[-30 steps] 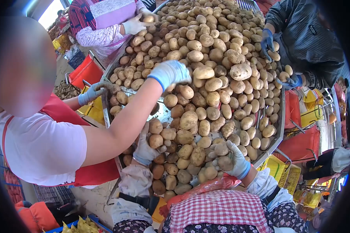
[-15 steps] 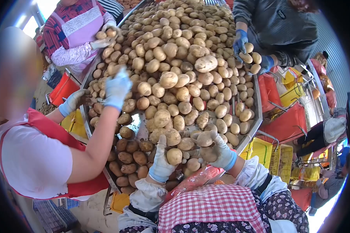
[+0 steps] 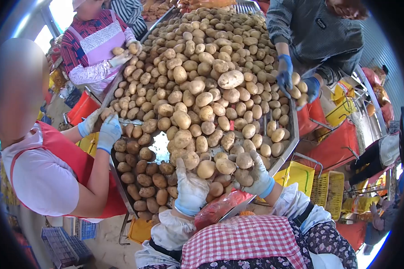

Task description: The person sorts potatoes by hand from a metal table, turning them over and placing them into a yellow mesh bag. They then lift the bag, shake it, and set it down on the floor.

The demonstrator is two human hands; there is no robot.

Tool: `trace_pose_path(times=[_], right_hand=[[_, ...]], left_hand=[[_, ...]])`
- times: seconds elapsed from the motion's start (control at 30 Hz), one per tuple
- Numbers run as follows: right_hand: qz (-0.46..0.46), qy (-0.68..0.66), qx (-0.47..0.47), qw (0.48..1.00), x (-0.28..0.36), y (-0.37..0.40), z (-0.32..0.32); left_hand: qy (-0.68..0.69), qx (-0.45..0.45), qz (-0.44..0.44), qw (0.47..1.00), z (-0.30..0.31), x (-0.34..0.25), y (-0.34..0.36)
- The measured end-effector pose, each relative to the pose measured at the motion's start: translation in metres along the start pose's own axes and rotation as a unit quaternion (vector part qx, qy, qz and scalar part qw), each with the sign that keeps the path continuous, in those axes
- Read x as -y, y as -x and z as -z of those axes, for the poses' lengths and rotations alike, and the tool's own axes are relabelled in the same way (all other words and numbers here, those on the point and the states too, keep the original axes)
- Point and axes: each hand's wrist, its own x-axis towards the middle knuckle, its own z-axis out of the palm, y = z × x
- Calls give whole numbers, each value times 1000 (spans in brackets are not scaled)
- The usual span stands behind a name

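My left hand (image 3: pixel 192 190), in a white and light-blue glove, is low over the near edge of the potato heap. Its thumb points up beside a pale potato (image 3: pixel 188 160), its fingers are spread, and I see nothing held in it. A round potato (image 3: pixel 206 169) lies just past it. On the right, my gloved right hand (image 3: pixel 261 178) curls around a dirt-covered potato (image 3: pixel 243 177), with another potato (image 3: pixel 244 160) against its thumb. Darker potatoes (image 3: pixel 159 180) are gathered left of my left hand.
Potatoes cover the metal-edged sorting table (image 3: pixel 295 127). A red plastic bag (image 3: pixel 220 207) lies at its near edge. Co-workers stand left (image 3: pixel 45 175), far left (image 3: pixel 96 40) and right (image 3: pixel 316 36), handling potatoes. Yellow crates (image 3: pixel 300 177) stand at the right.
My left hand has let go of a potato and turned, its fingers now spread. My right hand still grips its potato. The left co-worker's hands have drawn back toward the body.
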Motion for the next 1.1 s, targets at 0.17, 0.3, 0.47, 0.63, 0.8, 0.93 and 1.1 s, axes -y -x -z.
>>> trace_pose_path(times=[0.17,0.3,0.47,0.63,0.8,0.93,1.1], right_hand=[[-22,-37,-1,999,4,-2,0],[-39,-47,57,996,12,4,24],[23,5,-16,1000,22,19,32],[99,36,-70,992,32,31,52],[171,33,-38,984,51,59,77],[201,49,-131,970,62,96,102],[187,-41,-206,960,70,148,132]], left_hand=[[32,-9,-17,999,15,20,-5],[9,0,-42,999,7,31,-6],[59,-11,-33,998,-15,47,-14],[49,10,-1,999,-17,70,-30],[-77,38,36,996,-28,110,-51],[-128,2,183,975,-25,142,-67],[-208,99,293,928,-41,191,-85]])
